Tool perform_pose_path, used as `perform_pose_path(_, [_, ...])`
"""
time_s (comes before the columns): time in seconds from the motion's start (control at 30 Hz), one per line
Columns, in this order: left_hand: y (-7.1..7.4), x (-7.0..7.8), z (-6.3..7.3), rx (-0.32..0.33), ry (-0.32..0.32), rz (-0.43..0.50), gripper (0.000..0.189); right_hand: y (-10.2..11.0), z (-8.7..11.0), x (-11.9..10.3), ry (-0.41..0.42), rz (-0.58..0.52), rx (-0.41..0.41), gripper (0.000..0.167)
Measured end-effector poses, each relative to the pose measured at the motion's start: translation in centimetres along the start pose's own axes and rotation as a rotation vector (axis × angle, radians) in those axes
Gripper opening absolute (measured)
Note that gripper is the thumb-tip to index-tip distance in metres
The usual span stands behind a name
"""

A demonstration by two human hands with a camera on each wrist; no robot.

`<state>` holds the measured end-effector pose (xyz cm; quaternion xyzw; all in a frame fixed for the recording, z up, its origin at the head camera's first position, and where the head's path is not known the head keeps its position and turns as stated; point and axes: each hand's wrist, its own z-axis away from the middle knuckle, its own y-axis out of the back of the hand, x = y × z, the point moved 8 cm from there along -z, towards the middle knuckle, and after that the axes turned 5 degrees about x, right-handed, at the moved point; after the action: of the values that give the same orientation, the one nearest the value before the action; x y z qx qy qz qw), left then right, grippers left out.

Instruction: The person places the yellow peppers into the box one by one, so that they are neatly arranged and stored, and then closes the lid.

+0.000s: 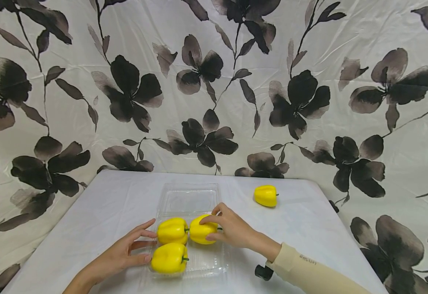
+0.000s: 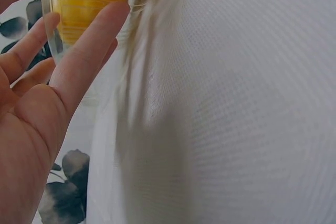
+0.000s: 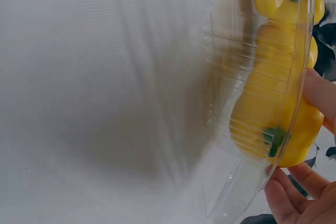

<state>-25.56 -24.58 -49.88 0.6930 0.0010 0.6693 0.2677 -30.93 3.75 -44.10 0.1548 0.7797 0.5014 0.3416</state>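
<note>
- A table [image 1: 309,241] with a white cover fills the lower part of the head view.
- On the near right there is a beige sleeve [image 1: 309,267], with small dark lettering, and a small black object [image 1: 264,272] just beside its cuff.
- The left hand [image 1: 127,251] is at the left side of the clear tray [image 1: 206,261]. Its fingers are spread and rather straight (if it presses the wall, I cannot tell surely).
- In the near left part of the tray lies the front pepper [image 1: 168,257], yellow, its green stem turned to the right.
- Behind it, also in the tray, is the back pepper [image 1: 171,230], yellow too, with its stem to the right.
- The right hand [image 1: 233,228] holds the right pepper [image 1: 200,230] between thumb and fingers, at the far right part of the tray. This one is just beside the back pepper, and its stem also goes to the right (in the right wrist view, a green stem shows through the clear wall).
- Farther, the clear lid [image 1: 189,199] lies open behind the tray.
- The loose pepper [image 1: 266,196] lies on its side on the table, well apart from the tray, at far right.
- Last comes a pale cloth [image 1: 250,147] with dark flowers, creased in places.
</note>
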Motion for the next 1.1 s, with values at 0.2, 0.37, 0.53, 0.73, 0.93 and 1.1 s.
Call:
perform_pose_path(0.2, [0.0, 0.12, 0.08, 0.001, 0.002, -0.007, 0.046, -0.04, 0.11, 0.02, 0.007, -0.001, -0.013, 0.042])
perform_pose_path(0.37, [0.03, 0.07, 0.07, 0.007, 0.005, -0.015, 0.046, 0.09, 0.18, -0.14, 0.032, 0.01, -0.039, 0.044])
perform_pose_path(0.53, [0.05, -0.04, 0.03, 0.006, -0.002, -0.015, 0.046, 0.08, 0.18, -0.17, 0.051, 0.008, -0.029, 0.045])
perform_pose_path(0.73, [0.07, 0.0, 0.01, 0.008, -0.001, -0.021, 0.047, -0.06, 0.19, 0.07, 0.047, -0.002, -0.02, 0.046])
perform_pose_path(0.93, [0.03, -0.02, -0.04, 0.012, 0.002, -0.027, 0.048, -0.28, 0.11, 0.43, 0.029, -0.019, -0.027, 0.047])
perform_pose_path(1.1, [-0.02, 0.05, -0.07, 0.011, 0.002, -0.029, 0.048, -0.37, 0.28, 0.48, 0.01, -0.026, -0.038, 0.047])
